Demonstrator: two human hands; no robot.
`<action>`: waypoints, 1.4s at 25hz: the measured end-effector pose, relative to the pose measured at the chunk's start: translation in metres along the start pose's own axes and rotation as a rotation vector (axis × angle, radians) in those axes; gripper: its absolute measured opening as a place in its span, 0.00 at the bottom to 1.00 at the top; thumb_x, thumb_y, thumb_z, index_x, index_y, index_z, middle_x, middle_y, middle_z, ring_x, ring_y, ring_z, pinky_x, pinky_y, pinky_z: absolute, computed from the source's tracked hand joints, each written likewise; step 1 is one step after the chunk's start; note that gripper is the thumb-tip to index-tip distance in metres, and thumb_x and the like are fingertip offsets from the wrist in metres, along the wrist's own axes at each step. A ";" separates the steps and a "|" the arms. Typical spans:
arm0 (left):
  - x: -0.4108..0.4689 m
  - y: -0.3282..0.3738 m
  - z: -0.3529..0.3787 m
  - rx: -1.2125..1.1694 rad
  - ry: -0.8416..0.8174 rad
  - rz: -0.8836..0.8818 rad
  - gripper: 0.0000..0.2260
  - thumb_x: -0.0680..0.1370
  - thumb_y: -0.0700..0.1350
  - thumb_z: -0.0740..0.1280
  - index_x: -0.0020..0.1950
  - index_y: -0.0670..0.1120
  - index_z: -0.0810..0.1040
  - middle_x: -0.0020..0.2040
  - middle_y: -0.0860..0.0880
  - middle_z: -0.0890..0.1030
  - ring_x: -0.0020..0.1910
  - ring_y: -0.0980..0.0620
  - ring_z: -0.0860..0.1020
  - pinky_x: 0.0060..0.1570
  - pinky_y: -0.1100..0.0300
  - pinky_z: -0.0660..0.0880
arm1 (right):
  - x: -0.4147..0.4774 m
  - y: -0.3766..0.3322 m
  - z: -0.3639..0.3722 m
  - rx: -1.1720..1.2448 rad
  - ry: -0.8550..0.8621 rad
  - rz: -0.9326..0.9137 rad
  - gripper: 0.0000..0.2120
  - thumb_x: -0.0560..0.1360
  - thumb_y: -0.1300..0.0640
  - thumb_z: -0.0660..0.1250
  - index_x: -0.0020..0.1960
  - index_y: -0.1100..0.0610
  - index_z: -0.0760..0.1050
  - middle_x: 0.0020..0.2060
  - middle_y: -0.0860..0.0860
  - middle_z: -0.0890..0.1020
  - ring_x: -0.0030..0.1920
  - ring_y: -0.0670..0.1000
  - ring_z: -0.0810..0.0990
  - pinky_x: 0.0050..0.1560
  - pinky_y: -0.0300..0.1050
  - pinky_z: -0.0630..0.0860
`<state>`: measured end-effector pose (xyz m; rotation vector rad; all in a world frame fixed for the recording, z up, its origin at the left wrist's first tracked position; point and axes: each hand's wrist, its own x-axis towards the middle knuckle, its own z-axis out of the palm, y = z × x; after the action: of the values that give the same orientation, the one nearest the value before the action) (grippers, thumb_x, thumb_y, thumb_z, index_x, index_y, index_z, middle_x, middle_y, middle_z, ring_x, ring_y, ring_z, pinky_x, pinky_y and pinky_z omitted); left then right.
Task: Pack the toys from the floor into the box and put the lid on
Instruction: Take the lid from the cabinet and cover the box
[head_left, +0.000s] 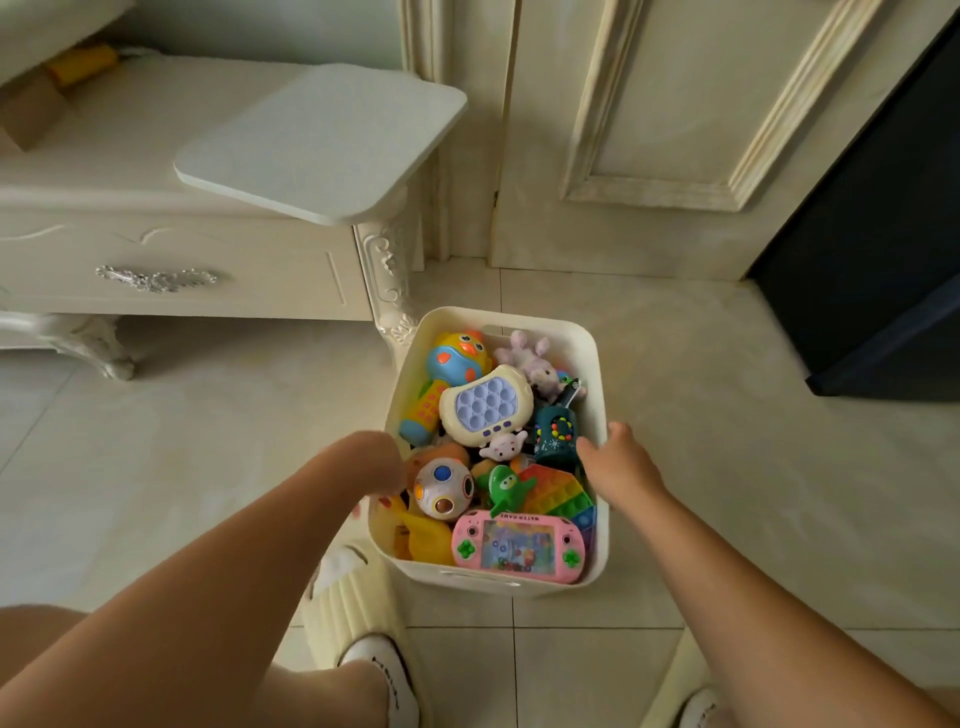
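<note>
Two hands flank the box (597, 358), full of toys (488, 405), on the floor (208, 441): right hand (618, 457) grips its rim, likely to steady it; left hand (376, 462) hold unclear. The lid (322, 140) waits on the surface (119, 140).

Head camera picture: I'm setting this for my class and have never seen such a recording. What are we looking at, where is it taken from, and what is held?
No machine here: a person wears one wide camera on the head, looking down at their bare arms. On the tiled floor stands a cream box full of toys, such as a pink handheld game and a rainbow pop mat. The right hand holds the box's right rim, thumb outside. The left hand is at the left rim; its fingers are blurred, so its grip is unclear. A flat white panel, probably the lid, lies on the cabinet behind.
</note>
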<state>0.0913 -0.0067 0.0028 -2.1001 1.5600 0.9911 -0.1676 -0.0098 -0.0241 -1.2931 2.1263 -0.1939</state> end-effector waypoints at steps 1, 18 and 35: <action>-0.002 -0.002 0.003 0.003 -0.084 -0.012 0.08 0.78 0.42 0.62 0.49 0.37 0.77 0.41 0.43 0.81 0.42 0.46 0.83 0.47 0.55 0.82 | 0.003 0.005 0.004 -0.028 -0.063 0.027 0.21 0.80 0.51 0.58 0.68 0.62 0.65 0.64 0.62 0.75 0.62 0.62 0.75 0.57 0.50 0.73; 0.066 0.116 -0.015 -0.581 0.330 0.339 0.24 0.79 0.42 0.64 0.74 0.51 0.65 0.68 0.47 0.75 0.64 0.47 0.75 0.63 0.54 0.73 | 0.035 0.110 0.037 0.814 0.237 0.517 0.12 0.70 0.53 0.63 0.51 0.57 0.71 0.50 0.62 0.81 0.48 0.67 0.81 0.46 0.66 0.79; 0.051 0.089 0.043 -0.597 0.248 0.208 0.24 0.75 0.36 0.59 0.70 0.51 0.65 0.55 0.45 0.79 0.49 0.41 0.80 0.42 0.46 0.82 | -0.007 0.000 0.029 1.493 -0.285 0.587 0.10 0.79 0.69 0.60 0.60 0.69 0.70 0.57 0.65 0.76 0.43 0.62 0.79 0.31 0.54 0.82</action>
<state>0.0020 -0.0449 -0.0511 -2.5693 1.7938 1.4625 -0.1484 0.0021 -0.0440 0.1731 1.3396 -1.0002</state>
